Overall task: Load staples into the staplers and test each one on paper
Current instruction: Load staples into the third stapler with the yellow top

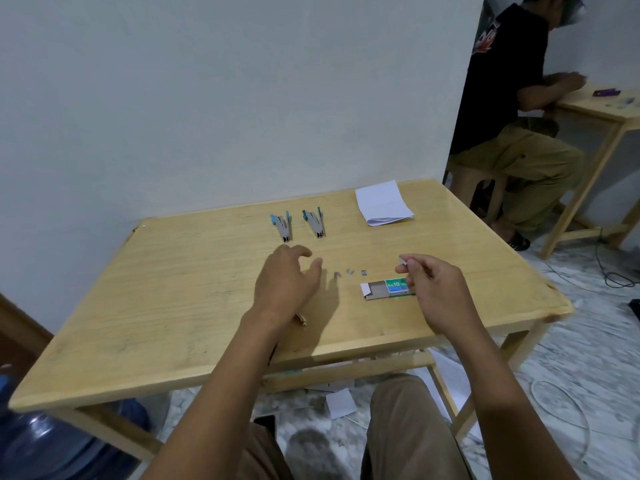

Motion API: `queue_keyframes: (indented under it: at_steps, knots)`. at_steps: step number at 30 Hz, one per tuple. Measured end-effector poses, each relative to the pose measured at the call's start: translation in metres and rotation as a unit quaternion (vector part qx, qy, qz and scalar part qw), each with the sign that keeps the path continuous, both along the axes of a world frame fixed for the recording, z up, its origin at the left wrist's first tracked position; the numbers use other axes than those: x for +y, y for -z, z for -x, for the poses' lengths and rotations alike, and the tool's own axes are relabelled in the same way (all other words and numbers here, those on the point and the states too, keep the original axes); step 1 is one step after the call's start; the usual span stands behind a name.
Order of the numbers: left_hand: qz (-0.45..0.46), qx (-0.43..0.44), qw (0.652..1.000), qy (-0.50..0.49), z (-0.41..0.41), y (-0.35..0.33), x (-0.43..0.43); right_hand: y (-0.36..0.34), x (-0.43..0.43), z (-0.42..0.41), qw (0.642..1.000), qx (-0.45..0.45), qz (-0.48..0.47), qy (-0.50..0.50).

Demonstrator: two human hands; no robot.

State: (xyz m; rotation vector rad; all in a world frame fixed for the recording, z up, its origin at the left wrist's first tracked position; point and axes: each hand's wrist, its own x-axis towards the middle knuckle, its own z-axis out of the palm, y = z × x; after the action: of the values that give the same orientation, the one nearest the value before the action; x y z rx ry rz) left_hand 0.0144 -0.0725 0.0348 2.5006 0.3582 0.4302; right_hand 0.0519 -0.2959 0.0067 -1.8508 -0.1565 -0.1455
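Pinching staple strip in right hand, hovering left hand spread, empty; keep strip level feeding the open blue stapler.

Staple box: matt grey cardboard tray, printed sleeve with a slight gloss.
Table under the box: pale wood, visible grain, smooth, soft sheen.
Beyond the box, leftward: blue-tipped stapler and teal-tipped stapler, dull grey metal bodies, plastic ends.
Beyond the box, rightward: paper, white, matt, folded.
Just beyond the box: staple pieces, grey metal.
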Motion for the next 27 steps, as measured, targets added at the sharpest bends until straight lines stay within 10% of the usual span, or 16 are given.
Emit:
queue_keyframes:
  at_steps: [6, 17, 27]
  knots:
    - [-0.019, 0.197, 0.980, 0.010, 0.004, 0.014, 0.029, -0.001, 0.025, 0.008, 0.999, 0.000, -0.026, -0.028]
    - [0.142, 0.047, 0.988, 0.026, 0.021, 0.022, 0.039, 0.000, 0.065, 0.020, 0.988, -0.037, 0.044, -0.145]
    - [0.428, 0.015, 0.895, 0.123, 0.040, 0.018, 0.043, -0.016, 0.107, 0.029, 0.981, -0.065, 0.013, -0.182]
